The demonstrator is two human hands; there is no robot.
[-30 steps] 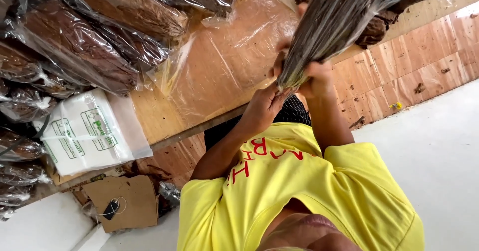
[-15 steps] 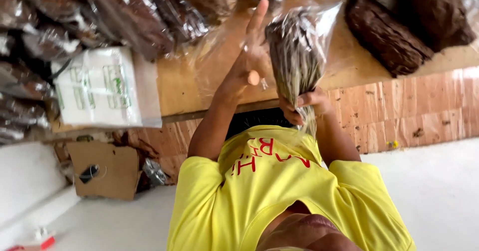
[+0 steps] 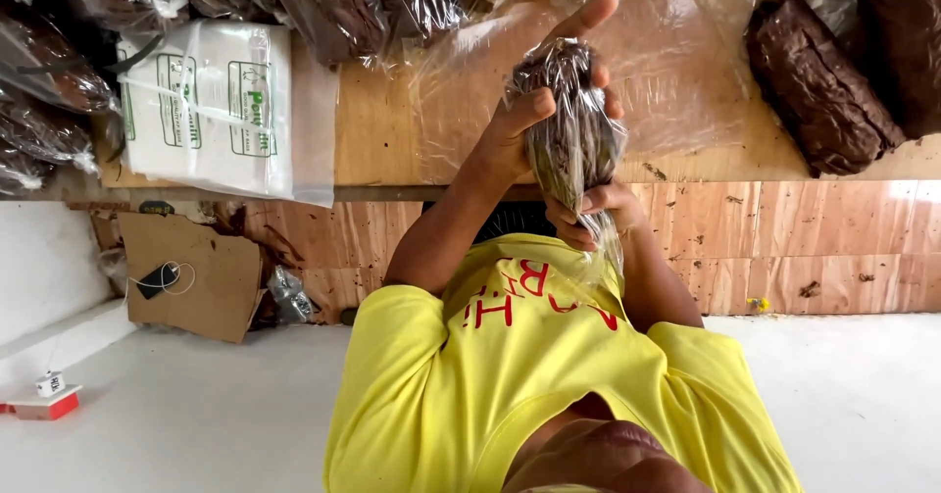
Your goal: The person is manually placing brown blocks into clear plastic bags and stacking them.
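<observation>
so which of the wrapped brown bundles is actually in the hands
The upright bundle at centre, gripped by both hands above the table's edge. The other wrapped bundles, like the dark one at right, lie untouched on the table.

The wrapped bundle [image 3: 569, 125] has been turned from slanting to upright, and the view has shifted right.
</observation>
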